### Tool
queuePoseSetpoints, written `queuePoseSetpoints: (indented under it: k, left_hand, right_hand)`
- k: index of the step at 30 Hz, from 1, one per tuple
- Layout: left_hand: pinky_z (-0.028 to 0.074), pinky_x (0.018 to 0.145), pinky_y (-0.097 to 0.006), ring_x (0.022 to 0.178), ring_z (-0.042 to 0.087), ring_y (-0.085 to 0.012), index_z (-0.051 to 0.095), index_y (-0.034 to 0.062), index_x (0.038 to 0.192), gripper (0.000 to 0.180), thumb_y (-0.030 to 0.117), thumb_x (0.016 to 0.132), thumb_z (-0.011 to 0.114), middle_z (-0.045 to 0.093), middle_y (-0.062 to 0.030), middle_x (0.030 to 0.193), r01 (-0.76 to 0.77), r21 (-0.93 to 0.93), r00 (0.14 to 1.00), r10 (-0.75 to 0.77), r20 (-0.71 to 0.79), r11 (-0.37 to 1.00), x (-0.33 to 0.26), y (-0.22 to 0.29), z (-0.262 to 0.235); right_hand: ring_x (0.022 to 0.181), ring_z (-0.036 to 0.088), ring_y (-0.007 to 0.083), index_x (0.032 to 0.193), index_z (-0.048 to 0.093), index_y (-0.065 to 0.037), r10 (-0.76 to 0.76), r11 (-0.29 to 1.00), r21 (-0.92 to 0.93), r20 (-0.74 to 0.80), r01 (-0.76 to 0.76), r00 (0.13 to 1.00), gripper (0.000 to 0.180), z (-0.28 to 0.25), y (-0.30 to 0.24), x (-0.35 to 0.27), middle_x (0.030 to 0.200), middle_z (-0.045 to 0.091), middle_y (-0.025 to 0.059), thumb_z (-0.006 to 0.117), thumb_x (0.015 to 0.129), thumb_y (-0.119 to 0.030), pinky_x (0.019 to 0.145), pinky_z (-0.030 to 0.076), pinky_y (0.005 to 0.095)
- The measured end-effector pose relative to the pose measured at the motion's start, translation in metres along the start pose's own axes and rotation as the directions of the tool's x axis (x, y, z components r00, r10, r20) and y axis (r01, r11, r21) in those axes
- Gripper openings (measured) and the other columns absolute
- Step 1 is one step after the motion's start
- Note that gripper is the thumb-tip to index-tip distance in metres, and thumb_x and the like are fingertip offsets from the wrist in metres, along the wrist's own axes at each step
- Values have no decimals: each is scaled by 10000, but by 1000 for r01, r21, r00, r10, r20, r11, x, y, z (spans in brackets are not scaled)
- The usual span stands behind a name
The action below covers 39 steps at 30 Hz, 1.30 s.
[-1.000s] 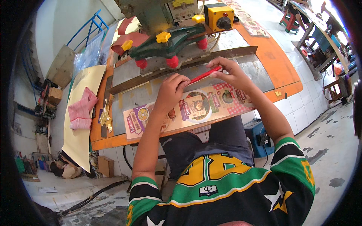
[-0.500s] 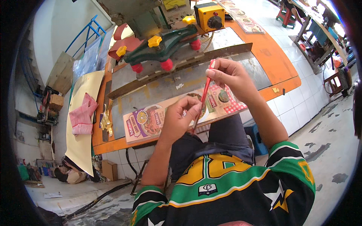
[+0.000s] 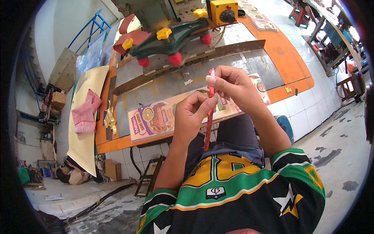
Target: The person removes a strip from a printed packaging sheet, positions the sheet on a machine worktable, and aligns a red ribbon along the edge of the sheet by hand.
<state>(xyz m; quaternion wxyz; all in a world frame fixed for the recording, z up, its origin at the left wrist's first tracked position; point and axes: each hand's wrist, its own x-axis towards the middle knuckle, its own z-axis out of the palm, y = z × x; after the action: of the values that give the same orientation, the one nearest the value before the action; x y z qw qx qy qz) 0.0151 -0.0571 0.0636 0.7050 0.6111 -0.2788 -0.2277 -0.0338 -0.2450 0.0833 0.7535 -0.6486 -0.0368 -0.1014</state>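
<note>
Both hands are raised above the table's near edge, holding one narrow red strip [image 3: 208,132]. My right hand [image 3: 235,85] pinches it near its upper end between thumb and fingers. Just below, my left hand [image 3: 191,117] has thumb and fingertips closed on it. The strip's lower part hangs down toward my lap. Beneath my hands, a long printed panel [image 3: 152,121] with food pictures lies along the near edge of the table, its middle partly hidden by my hands.
A machine with a green arm [image 3: 171,43], yellow knobs and red feet stands behind a long metal bar [image 3: 156,75]. A yellow control box [image 3: 222,12] sits at its right. On the left are a pink cloth [image 3: 85,112], a cream sheet [image 3: 86,154] and gold scraps [image 3: 111,119].
My hands have come closer together on the strip, the right one moving down and left. More of the strip shows below my left hand. The view has shifted slightly.
</note>
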Motion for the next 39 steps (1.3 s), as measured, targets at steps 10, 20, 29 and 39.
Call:
queuePoseSetpoints:
  k: [10,20,29,39]
  left_hand:
    - [492,728,-223,808,615,-49,710,0,946,127,106,1002,748,693,5,885,96,-125,995,-90,52,988,-13,-11,9]
    - [589,695,-282,756,697,-125,717,-8,993,106,96,1004,732,730,-62,883,180,-183,969,-142,201,967,-38,-26,18]
    - [563,783,-272,855,691,-126,709,-32,1021,105,71,1007,723,705,-61,941,151,-93,972,-130,198,984,-56,-30,24]
    - [552,758,-264,828,679,-125,706,-37,1015,92,48,992,732,697,-73,924,60,61,981,-70,179,996,-65,-18,24]
  right_hand:
    - [616,459,-2,836,637,-84,-50,999,2,-204,51,978,291,9,-4,12,744,582,-60,719,1018,-296,541,339,186]
    - [580,451,-6,846,653,-74,-114,993,-49,-324,104,939,287,-7,-3,23,718,575,-65,729,1014,-294,518,318,187]
    - [577,420,-3,831,670,-46,-181,983,-104,-381,153,907,313,-16,-1,26,659,542,-76,720,1020,-290,506,291,210]
    - [576,380,-7,821,648,-67,-192,980,-41,-454,195,870,281,-24,-18,10,689,517,-80,719,1016,-257,504,264,196]
